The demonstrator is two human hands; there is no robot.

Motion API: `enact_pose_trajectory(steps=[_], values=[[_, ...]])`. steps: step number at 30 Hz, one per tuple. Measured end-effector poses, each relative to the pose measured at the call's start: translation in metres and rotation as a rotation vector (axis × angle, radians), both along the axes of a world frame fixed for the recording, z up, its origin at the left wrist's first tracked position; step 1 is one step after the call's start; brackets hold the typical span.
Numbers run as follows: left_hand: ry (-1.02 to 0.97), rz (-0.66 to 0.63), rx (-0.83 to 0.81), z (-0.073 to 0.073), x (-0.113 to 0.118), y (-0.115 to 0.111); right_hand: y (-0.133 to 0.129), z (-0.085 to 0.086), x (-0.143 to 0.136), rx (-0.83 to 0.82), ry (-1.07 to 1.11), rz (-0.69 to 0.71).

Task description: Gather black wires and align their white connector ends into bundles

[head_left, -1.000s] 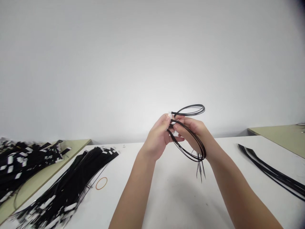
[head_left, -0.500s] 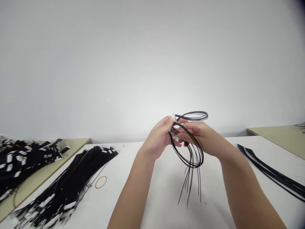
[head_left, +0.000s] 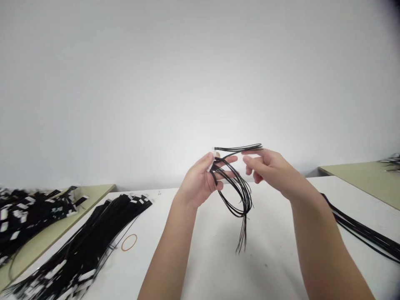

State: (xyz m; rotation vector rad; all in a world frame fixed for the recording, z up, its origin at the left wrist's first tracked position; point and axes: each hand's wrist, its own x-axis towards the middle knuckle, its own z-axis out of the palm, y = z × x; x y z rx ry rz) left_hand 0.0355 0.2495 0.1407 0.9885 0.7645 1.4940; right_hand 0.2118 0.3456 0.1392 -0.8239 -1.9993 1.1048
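Above the white table, my left hand (head_left: 201, 179) grips a looped bundle of thin black cables (head_left: 239, 189) by its white connectors (head_left: 212, 160). One loop droops below the hand with loose wire ends hanging down, and another loop reaches out to the right. My right hand (head_left: 267, 168) is at the tip of that upper loop, its index finger stretched out along it and its thumb apart. It does not close on the cables.
A large pile of black cables with white ends (head_left: 93, 237) lies on the white table (head_left: 137, 266) at left, beside an orange rubber band (head_left: 129, 242). More cables (head_left: 28, 212) rest on the far-left board. Black strands (head_left: 365, 233) lie at right.
My right hand has let go of the cables near the connectors and moved right, to the upper loop's tip. My left hand has shifted slightly left with the bundle. The hanging wire ends have drawn together.
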Motion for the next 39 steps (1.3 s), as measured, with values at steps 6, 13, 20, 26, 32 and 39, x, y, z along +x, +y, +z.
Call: enact_pose_trajectory(steps=[6,13,20,26,32,39], values=[[0.104,-0.257,-0.008,-0.004,-0.001,0.001,-0.004,-0.003,-0.021,-0.11,0.477,-0.001],[-0.043,-0.254,0.041,-0.003,0.001,0.0,-0.019,-0.002,-0.027,-0.314,0.544,0.151],[-0.088,-0.275,0.091,-0.001,-0.004,-0.005,-0.035,0.005,-0.02,-0.245,0.154,0.411],[-0.071,-0.317,0.07,-0.005,-0.005,-0.003,-0.036,0.003,-0.025,-0.076,0.118,0.468],[-0.116,-0.332,0.052,-0.005,-0.005,0.001,-0.025,-0.006,-0.026,0.329,0.092,0.282],[-0.189,-0.36,0.048,-0.004,-0.007,0.003,-0.025,-0.01,-0.027,0.314,0.132,0.318]])
